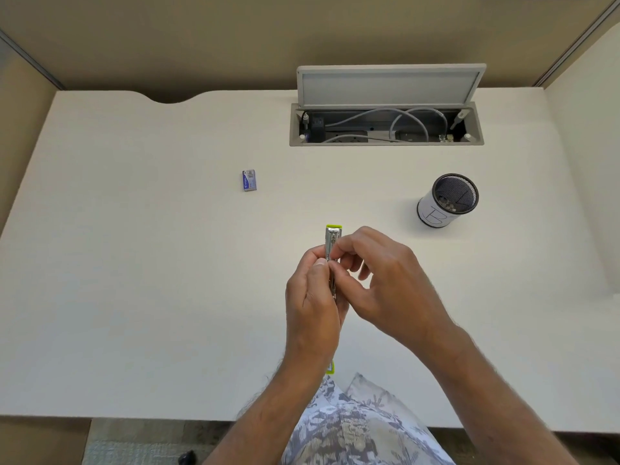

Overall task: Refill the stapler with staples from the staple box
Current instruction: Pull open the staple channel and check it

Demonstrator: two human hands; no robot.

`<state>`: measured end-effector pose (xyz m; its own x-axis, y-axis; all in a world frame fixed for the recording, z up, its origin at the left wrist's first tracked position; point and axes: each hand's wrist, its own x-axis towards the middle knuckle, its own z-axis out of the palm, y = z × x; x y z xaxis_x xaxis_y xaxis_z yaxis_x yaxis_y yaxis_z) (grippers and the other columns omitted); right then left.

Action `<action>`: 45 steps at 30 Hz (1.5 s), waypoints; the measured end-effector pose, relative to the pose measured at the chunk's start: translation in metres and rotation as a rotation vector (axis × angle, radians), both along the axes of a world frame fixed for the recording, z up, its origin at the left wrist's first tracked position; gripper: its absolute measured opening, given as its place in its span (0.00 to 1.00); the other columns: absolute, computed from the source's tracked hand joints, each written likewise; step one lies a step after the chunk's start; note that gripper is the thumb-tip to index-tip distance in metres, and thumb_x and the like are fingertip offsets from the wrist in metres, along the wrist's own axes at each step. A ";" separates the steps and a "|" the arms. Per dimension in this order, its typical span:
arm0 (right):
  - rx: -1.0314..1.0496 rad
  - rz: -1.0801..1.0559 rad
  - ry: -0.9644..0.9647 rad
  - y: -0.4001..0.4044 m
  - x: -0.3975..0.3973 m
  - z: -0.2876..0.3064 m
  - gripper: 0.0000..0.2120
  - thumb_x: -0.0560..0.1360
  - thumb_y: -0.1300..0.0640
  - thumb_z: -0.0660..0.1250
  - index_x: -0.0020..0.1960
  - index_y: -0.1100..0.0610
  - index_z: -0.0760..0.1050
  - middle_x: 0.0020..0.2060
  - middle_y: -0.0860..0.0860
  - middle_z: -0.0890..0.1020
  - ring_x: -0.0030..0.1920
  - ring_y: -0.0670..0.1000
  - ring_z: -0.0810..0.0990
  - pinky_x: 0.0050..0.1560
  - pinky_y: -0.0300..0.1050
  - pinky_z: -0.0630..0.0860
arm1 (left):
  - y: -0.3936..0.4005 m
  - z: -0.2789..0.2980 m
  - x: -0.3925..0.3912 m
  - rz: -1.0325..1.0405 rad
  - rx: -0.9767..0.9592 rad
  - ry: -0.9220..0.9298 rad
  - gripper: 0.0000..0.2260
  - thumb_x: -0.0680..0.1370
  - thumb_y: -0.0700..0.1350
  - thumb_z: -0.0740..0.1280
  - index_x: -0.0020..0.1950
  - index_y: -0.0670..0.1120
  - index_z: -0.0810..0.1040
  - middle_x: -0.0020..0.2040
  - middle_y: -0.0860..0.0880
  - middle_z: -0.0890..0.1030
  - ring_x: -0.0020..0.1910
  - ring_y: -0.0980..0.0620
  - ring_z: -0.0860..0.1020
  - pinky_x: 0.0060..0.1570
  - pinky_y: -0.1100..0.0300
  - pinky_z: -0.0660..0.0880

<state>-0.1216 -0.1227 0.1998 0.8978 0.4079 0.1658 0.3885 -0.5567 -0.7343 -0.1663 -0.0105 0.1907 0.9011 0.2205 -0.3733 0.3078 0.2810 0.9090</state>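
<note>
A slim stapler (332,239) with a silver metal channel and lime-green ends is held above the middle of the white desk (151,263), its length running away from me. My left hand (312,307) grips it from the left side, thumb on top. My right hand (382,276) pinches the metal part near the far end with thumb and forefinger. A green end (330,366) shows below my left wrist. The small blue staple box (249,180) lies on the desk, far left of the hands, apart from both.
A black mesh pen cup (448,204) with a white label stands to the right. At the back, an open cable hatch (385,125) with its lid raised holds sockets and white cables. Beige partition walls enclose the desk.
</note>
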 end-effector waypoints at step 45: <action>0.038 -0.220 -0.081 0.005 -0.014 -0.014 0.07 0.78 0.59 0.71 0.56 0.54 0.82 0.47 0.49 0.81 0.43 0.48 0.81 0.39 0.48 0.80 | 0.002 -0.014 0.001 -0.033 -0.039 0.065 0.24 0.83 0.57 0.53 0.50 0.42 0.82 0.30 0.48 0.77 0.23 0.52 0.70 0.23 0.60 0.66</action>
<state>-0.1359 -0.1182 0.1856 0.9478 0.1956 0.2520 0.3188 -0.6069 -0.7280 -0.1653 -0.0080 0.1768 0.8810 0.1756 -0.4392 0.3757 0.3045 0.8753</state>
